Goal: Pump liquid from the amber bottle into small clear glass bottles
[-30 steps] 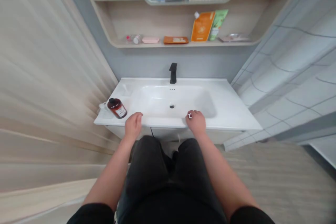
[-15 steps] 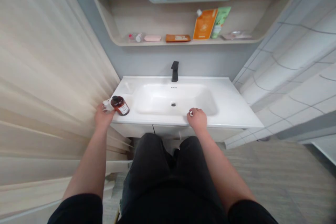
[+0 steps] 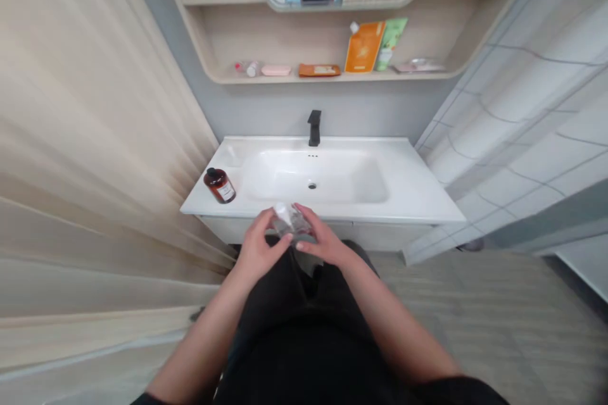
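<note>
Both my hands are around a small clear bottle [image 3: 291, 221] with a white top, just in front of the basin's front edge. My left hand [image 3: 261, 245] grips its left side, thumb along the near face. From the other side my right hand [image 3: 325, 242] grips it, with thumb and fingers against the clear wall. Blur hides the exact shape of the white top. A brown bottle [image 3: 220, 186] with a black cap and white label stands on the left of the white washbasin [image 3: 413, 183], apart from both hands.
A black faucet [image 3: 314, 128] rises behind the basin. Above it, a wall shelf [image 3: 266, 79] carries an orange pouch [image 3: 365, 47], a green tube [image 3: 390, 44] and several small items. A pale curtain [image 3: 95, 139] hangs on the left; white tiles [image 3: 517, 139] cover the right wall.
My left hand has left the brown bottle's side and moved right and nearer with the clear bottle. My right hand has moved left from the basin's front edge and now holds the bottle too.
</note>
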`<state>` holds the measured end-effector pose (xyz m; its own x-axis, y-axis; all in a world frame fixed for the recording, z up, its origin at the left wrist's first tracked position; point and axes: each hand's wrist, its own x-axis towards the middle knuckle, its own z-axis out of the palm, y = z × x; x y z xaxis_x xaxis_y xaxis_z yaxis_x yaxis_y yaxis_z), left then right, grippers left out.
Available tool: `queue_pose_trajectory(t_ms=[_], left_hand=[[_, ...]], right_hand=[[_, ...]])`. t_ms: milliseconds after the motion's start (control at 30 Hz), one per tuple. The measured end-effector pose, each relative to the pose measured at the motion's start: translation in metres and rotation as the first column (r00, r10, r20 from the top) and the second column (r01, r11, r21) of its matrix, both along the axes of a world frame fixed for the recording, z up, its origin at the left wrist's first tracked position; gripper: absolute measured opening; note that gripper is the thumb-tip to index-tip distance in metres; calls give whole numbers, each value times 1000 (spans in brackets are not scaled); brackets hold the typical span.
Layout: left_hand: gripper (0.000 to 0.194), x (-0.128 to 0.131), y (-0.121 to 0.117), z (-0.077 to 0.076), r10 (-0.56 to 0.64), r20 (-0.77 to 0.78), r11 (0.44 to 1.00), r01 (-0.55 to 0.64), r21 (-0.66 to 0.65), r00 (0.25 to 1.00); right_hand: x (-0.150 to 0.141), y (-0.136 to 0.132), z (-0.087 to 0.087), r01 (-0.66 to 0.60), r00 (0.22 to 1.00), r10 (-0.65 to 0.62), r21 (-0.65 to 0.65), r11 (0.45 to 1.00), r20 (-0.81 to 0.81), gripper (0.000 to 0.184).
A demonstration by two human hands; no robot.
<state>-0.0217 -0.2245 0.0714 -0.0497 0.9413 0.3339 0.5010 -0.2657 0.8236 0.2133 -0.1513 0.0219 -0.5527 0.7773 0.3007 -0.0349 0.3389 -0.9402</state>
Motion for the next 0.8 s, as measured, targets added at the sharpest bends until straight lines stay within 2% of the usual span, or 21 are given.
queue_pose_trajectory(t_ms=[67, 133, 233, 333, 400, 500, 567, 633, 733, 800], left_hand=[[62, 18, 3, 7, -179, 99, 984, 180, -8, 979], [57, 25, 5, 12, -274, 189, 960, 281, -7, 943], [52, 26, 9, 21, -358, 294, 921, 387, -45, 886], [53, 33, 11, 26, -430, 383, 858, 502, -108, 818], [51, 42, 12, 26, -395, 454, 863, 491, -115, 799], [45, 61, 12, 21, -254, 517, 929, 355, -105, 817], [51, 70, 11, 20, -195, 532, 957, 280, -82, 824], [60, 74, 10, 22, -233, 539, 955, 295, -31, 810], [87, 68, 8, 28, -393, 563, 894, 446, 47, 727], [85, 61, 7, 29, -433, 568, 867, 495, 52, 700]], right_hand=[[1, -17, 9, -30, 997, 21, -128, 991, -71, 116], [13, -26, 16, -24, 996, 7, -188, 982, -90, 121], [34, -33, 25, -80, 993, 58, -222, 972, -107, 112], [42, -42, 29, -136, 986, 104, -266, 954, -131, 103], [40, -49, 32, -97, 991, 71, -242, 965, -114, 102], [35, -58, 34, 86, 996, -90, -118, 989, -28, 103], [34, -63, 35, 172, 985, -170, -62, 983, 36, 100], [35, -66, 36, 200, 978, -196, -51, 978, 70, 96], [39, -66, 37, 192, 980, -188, -65, 979, 66, 99], [41, -66, 37, 165, 984, -160, -66, 984, 73, 103]])
